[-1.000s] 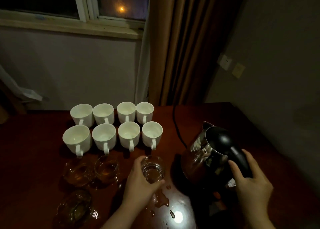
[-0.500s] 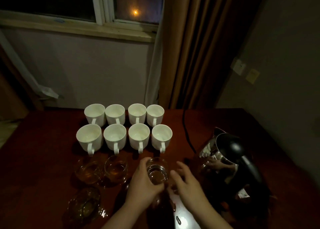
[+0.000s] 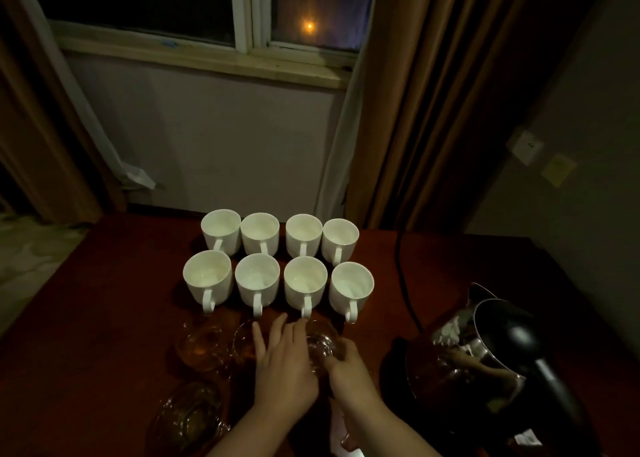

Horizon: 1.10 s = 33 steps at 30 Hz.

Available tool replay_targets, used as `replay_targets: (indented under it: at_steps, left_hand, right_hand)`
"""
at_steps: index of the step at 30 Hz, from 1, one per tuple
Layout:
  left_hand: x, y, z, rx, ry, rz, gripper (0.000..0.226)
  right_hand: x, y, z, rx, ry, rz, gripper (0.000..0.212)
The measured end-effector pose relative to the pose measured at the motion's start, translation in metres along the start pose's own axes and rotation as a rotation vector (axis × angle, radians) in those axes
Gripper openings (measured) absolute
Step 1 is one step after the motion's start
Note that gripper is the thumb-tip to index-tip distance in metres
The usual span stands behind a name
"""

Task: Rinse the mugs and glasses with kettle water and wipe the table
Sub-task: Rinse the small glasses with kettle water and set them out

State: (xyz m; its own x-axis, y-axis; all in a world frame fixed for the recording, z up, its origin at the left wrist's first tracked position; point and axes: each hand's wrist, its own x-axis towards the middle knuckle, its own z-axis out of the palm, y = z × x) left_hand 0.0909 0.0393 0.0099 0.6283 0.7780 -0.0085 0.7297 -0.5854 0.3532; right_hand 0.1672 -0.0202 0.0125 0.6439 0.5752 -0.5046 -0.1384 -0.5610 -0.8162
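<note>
Here, the scene was dim and warm-toned.
Worktop: a dark reddish wooden worktop (image 3: 104,318) stood under a window (image 3: 221,10), with a brown curtain (image 3: 408,110) to the right.
Mugs: eight white mugs (image 3: 258,278) stood upright in two rows of four, handles turned toward the person (each seemed to hold something pale inside, though the light was too low to be sure).
Right hand: the right hand (image 3: 349,370) gripped a clear glass (image 3: 320,344), fingers curled round its right side, just in front of the near row of mugs.
Left hand: the left hand (image 3: 282,365) lay with fingers straight and spread, its fingertips near the mug handles; its right edge met the glass.
Other glasses: two more glasses (image 3: 204,347) stood just left of the left hand, and a glass dish (image 3: 188,418) sat nearer the person, at the lower left.
Kettle: a steel kettle (image 3: 478,356) with a black lid and handle stood at the right, apart from both hands; a black cord (image 3: 401,266) ran back from it toward the curtain.
Wall: two wall plates (image 3: 528,147) were fixed on the right wall.
</note>
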Motion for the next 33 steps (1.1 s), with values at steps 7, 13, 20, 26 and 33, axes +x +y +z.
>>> replay_targets:
  at_steps: [7, 13, 20, 26, 33]
  left_hand:
    - [0.009, -0.001, 0.000, 0.118, -0.083, -0.004, 0.065]
    - [0.010, -0.003, 0.001, 0.150, -0.111, -0.012, 0.066]
    - [0.007, -0.007, 0.004, 0.161, -0.129, -0.001, 0.077]
    - [-0.013, -0.028, 0.007, -0.049, -0.008, 0.007, 0.082]
    - [-0.061, -0.096, 0.012, -0.165, 0.312, -0.223, 0.092]
  right_hand:
    - [0.015, 0.003, 0.008, 0.007, 0.000, 0.052, 0.039]
    - [0.025, 0.009, 0.017, -0.024, -0.001, 0.054, 0.043]
    - [0.025, 0.014, 0.015, -0.030, -0.031, 0.042, 0.045]
    - [0.002, 0.011, 0.011, -0.340, 0.180, -0.341, 0.047]
    - [-0.037, 0.014, 0.038, -0.403, -0.194, -0.598, 0.041]
